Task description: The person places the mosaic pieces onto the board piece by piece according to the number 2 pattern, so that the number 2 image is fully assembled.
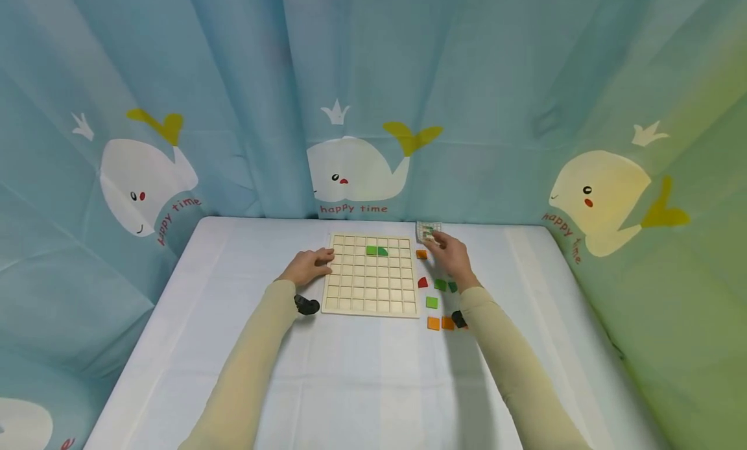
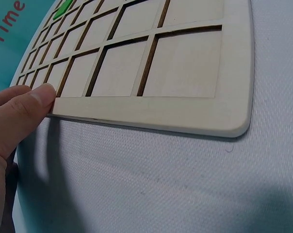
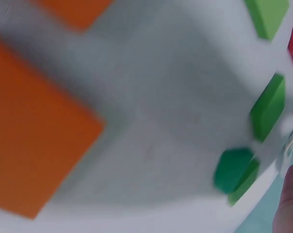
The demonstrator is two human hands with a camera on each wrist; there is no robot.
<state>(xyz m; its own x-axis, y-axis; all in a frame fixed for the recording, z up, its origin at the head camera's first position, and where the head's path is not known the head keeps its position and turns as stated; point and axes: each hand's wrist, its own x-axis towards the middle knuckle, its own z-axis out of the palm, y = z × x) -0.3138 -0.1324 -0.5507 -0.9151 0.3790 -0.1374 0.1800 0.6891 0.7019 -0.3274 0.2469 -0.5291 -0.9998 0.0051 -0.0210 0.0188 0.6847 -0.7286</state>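
Note:
A pale wooden grid board [image 1: 370, 311] lies flat on the table. In its upper part sit a light green square tile [image 1: 371, 250] and, beside it, a darker green tile with one rounded side [image 1: 382, 251]. My left hand [image 1: 306, 266] rests at the board's left edge; the left wrist view shows its thumb [image 2: 43, 94] lying on the rim. Past the board's upper right corner, my right hand [image 1: 451, 255] pinches the lower right part of a small printed card [image 1: 428, 231] between thumb and fingers. The grip is mostly hidden in the right wrist view.
Right of the board lie loose tiles: an orange square [image 1: 421, 254], a red piece [image 1: 423, 283], green pieces [image 1: 440, 284], a light green square [image 1: 432, 302] and an orange row [image 1: 434, 323], partly under the right wrist. A blue curtain [image 1: 362, 67] hangs behind the table.

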